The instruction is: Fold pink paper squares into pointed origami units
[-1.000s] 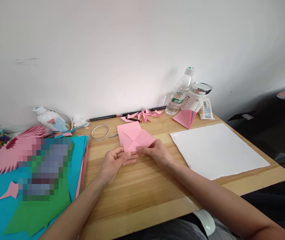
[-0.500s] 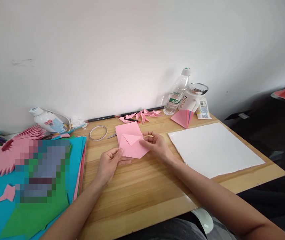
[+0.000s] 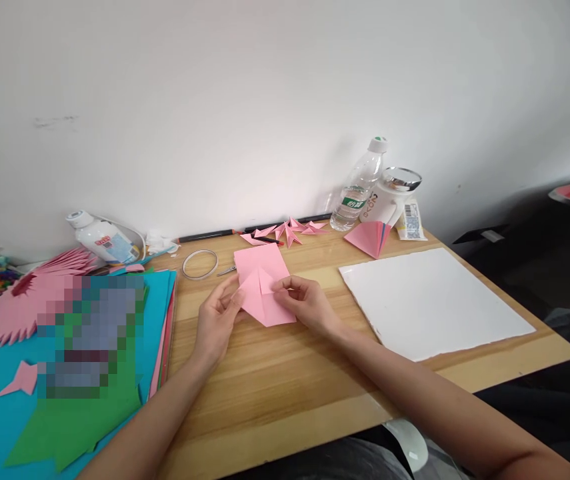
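Between my hands, just above the wooden table, is a partly folded sheet of pink paper [image 3: 269, 267]. Its lower end comes to a point, and a small flap stands near its middle. My left hand [image 3: 219, 317] grips the left edge, thumb on top and fingers behind. On the other side my right hand [image 3: 305, 300] pinches the flap area near the right edge between thumb and fingers. Just behind the paper, the tip of a pair of scissors [image 3: 227, 271] shows, and a roll of tape [image 3: 200, 265] lies left of it.
Folded pink pieces [image 3: 289, 233] and pens [image 3: 207, 235] lie along the wall. A water bottle [image 3: 357, 190], a white mug [image 3: 389, 197] and a pink paper fan [image 3: 369, 239] stand back right. A white board [image 3: 435, 303] lies right; coloured sheets [image 3: 165, 293] and a white squeeze bottle [image 3: 105, 240] are left.
The right-hand flap has been turned back, and the pink paper's lower point has shifted left. My right hand's fingers have moved inward over the paper; my left hand still holds its edge.
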A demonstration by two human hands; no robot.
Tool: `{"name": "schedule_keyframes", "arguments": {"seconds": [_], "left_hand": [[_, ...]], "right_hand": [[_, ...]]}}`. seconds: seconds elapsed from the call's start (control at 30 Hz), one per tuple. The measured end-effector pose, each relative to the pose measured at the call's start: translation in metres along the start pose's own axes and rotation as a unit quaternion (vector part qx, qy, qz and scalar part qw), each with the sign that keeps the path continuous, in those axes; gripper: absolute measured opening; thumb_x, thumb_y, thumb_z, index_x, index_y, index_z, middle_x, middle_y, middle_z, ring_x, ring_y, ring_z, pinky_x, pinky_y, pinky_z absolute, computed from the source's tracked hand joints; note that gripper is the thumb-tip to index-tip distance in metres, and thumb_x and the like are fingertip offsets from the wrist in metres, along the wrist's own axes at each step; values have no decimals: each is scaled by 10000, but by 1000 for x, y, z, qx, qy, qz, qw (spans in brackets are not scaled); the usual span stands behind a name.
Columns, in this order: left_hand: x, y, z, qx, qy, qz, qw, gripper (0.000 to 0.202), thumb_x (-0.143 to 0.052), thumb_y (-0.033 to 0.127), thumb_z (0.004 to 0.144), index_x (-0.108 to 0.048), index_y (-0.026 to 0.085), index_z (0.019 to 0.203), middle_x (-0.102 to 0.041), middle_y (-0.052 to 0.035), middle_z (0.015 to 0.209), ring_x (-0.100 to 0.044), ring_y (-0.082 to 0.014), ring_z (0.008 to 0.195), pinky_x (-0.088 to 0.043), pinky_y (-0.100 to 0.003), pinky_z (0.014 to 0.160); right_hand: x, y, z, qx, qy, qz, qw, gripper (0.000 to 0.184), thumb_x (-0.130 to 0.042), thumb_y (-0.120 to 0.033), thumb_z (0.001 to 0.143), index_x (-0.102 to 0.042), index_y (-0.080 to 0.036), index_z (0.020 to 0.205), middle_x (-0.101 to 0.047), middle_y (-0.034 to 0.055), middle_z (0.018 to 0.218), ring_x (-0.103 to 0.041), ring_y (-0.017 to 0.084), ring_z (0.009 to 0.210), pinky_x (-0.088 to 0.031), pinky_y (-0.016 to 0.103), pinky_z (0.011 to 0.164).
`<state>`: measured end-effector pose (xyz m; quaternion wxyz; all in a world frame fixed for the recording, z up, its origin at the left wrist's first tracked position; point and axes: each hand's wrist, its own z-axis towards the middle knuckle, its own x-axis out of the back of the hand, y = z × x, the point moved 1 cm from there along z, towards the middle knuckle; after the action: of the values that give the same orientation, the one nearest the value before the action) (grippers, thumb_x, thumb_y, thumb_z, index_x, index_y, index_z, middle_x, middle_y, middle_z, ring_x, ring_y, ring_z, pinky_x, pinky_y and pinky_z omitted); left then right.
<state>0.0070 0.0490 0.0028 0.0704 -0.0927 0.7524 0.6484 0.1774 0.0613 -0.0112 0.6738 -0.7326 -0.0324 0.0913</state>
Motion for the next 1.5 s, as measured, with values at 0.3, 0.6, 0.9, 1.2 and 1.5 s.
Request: {"name": "schedule_keyframes", "arguments": {"seconds": [0.3, 0.6, 0.9, 1.2, 1.5], "left_hand": [[-2, -2, -4, 14, -51, -37, 998, 473, -667, 343, 715, -602, 187, 1156, -601, -103, 1185, -554, -254, 1055, -498, -307, 792], [0, 3, -1, 57, 1, -102, 993, 406, -750, 273, 610, -669, 161, 992, -694, -66, 946, -617, -156, 785, -493, -234, 655], [0, 5, 1, 45, -2, -118, 992, 350, -752, 209, 594, -694, 139, 932, -619, -94, 1157, -551, -212, 1058, -469, -239, 807], [-2, 6, -2, 49, -35, -96, 994, 420, -727, 185, 612, -653, 143, 1023, -649, -92, 1081, -588, -189, 967, -476, -238, 761], [-2, 7, 0, 33, -29, -90, 995, 379, -717, 185, 607, -669, 144, 982, -664, -86, 1022, -594, -186, 934, -475, -243, 746]], "right_hand": [[-5, -4, -3, 11, -22, -21, 999, 243, -613, -347, 696, -672, -163, 844, -665, 48, 899, -575, 155, 751, -467, 294, 687], [-6, -3, -5, -2, -91, 15, 996, 216, -589, -220, 693, -638, -165, 896, -624, 16, 838, -564, 102, 639, -505, 273, 631], [-4, 0, -7, 75, -108, -16, 991, 286, -687, -257, 685, -633, -203, 961, -561, 46, 1022, -590, 147, 839, -502, 288, 739], [0, -4, -5, 74, -127, -52, 988, 216, -699, -277, 670, -634, -183, 854, -528, 26, 942, -567, 119, 777, -485, 264, 702], [0, -8, -6, 35, -159, -45, 986, 273, -729, -307, 633, -594, -177, 831, -563, 13, 860, -559, 128, 727, -482, 285, 706]]}}
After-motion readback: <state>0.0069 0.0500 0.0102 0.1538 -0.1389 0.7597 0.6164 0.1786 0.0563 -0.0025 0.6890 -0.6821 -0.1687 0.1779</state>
